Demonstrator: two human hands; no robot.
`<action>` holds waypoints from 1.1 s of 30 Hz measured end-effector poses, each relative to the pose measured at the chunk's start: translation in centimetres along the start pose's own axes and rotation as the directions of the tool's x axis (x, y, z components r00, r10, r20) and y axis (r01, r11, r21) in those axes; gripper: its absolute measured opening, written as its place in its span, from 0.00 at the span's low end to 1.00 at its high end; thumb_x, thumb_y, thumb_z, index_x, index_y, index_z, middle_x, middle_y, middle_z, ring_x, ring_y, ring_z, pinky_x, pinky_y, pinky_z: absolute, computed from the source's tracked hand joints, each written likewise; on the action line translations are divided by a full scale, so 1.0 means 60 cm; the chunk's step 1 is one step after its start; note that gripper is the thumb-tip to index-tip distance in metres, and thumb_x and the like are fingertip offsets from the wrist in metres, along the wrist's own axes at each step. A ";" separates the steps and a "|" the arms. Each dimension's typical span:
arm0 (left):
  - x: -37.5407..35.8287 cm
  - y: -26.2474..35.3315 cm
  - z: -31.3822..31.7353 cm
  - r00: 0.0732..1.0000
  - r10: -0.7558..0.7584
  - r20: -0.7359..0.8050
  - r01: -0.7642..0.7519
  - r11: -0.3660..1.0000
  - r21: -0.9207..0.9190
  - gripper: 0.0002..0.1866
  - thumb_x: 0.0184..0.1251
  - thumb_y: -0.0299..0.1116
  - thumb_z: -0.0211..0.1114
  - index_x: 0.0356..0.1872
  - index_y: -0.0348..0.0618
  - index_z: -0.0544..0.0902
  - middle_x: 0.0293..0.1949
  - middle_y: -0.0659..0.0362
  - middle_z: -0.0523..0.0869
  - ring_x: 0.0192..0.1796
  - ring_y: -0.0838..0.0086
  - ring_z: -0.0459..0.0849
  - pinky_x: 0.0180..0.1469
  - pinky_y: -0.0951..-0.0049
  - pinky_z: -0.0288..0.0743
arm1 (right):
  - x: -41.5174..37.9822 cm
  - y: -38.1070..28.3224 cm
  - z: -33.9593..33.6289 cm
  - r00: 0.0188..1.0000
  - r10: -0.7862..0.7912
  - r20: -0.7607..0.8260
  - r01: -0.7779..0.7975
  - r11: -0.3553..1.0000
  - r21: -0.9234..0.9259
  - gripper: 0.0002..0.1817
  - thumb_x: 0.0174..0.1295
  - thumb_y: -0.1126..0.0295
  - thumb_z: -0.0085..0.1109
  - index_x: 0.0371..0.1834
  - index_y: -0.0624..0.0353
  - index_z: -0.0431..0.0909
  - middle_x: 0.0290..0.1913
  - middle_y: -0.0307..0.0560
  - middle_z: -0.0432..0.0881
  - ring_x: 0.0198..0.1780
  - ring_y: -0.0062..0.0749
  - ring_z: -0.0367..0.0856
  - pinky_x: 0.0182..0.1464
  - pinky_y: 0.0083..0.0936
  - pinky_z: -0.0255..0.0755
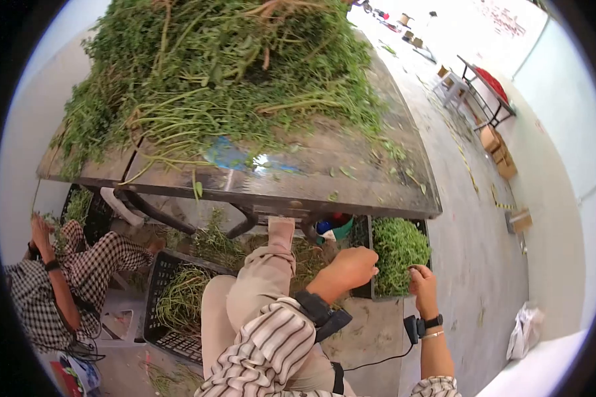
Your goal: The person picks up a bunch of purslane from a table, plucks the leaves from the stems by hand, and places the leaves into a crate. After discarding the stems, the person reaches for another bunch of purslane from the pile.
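My left hand is closed in a fist just left of a dark crate of green leafy sprigs. What its fingers hold, if anything, is too small to make out. At the crate's near right corner, my right hand has its fingertips pinched together; nothing I can name shows between them. Above, a big heap of leafy greens with long stems covers much of the wooden table. Left of my legs, a black crate contains bare green stems.
A co-worker in checked clothes sits at the left, one hand raised near some greens. Curved table legs stand ahead of my knees. Cardboard boxes and a white bag lie along the right wall. A cable trails beside me.
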State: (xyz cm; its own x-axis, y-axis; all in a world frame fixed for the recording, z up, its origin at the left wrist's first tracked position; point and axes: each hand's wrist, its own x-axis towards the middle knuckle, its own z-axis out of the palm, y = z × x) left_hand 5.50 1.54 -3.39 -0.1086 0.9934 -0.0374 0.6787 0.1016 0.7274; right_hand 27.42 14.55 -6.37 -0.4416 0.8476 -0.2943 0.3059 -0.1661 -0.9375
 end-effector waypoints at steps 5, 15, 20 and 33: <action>-0.004 0.007 -0.034 0.982 0.000 -0.187 -0.010 0.999 -0.054 0.12 0.61 0.37 0.57 0.41 0.42 0.80 0.37 0.49 0.82 0.41 0.53 0.80 0.42 0.59 0.73 | 0.011 -0.197 0.047 0.954 -0.299 0.017 0.300 0.949 -0.100 0.07 0.60 0.69 0.54 0.33 0.60 0.78 0.17 0.28 0.65 0.16 0.10 0.57 0.17 0.13 0.50; -0.015 0.009 -0.076 0.724 -0.113 -0.680 -0.200 0.910 -0.363 0.13 0.62 0.34 0.55 0.43 0.39 0.79 0.41 0.49 0.82 0.43 0.55 0.80 0.44 0.63 0.74 | 0.105 -0.434 0.257 0.751 -0.419 0.511 0.626 0.698 -0.347 0.14 0.57 0.68 0.52 0.44 0.64 0.77 0.28 0.39 0.76 0.24 0.19 0.71 0.25 0.18 0.67; -0.016 -0.003 -0.075 0.693 -0.122 -0.711 -0.186 0.922 -0.340 0.12 0.62 0.33 0.55 0.42 0.39 0.80 0.41 0.49 0.82 0.43 0.55 0.80 0.44 0.64 0.74 | 0.175 -0.461 0.360 0.638 -0.415 0.648 0.725 0.606 -0.326 0.22 0.56 0.70 0.51 0.56 0.63 0.69 0.40 0.49 0.78 0.30 0.27 0.76 0.33 0.23 0.73; -0.021 0.002 -0.078 0.772 -0.145 -0.619 -0.107 0.930 -0.352 0.12 0.63 0.34 0.55 0.43 0.40 0.80 0.41 0.49 0.82 0.42 0.54 0.80 0.43 0.61 0.75 | 0.245 -0.447 0.401 0.455 -0.588 0.668 0.849 0.059 -0.526 0.15 0.52 0.71 0.56 0.43 0.63 0.77 0.34 0.55 0.74 0.37 0.52 0.73 0.43 0.39 0.68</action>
State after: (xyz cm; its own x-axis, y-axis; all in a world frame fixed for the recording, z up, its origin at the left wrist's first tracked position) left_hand 2.32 0.05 -0.08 -0.6320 0.7189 0.2895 0.3868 -0.0311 0.9216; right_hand -7.56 19.36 9.98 -0.9447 0.1466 0.2934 0.0867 0.9744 -0.2075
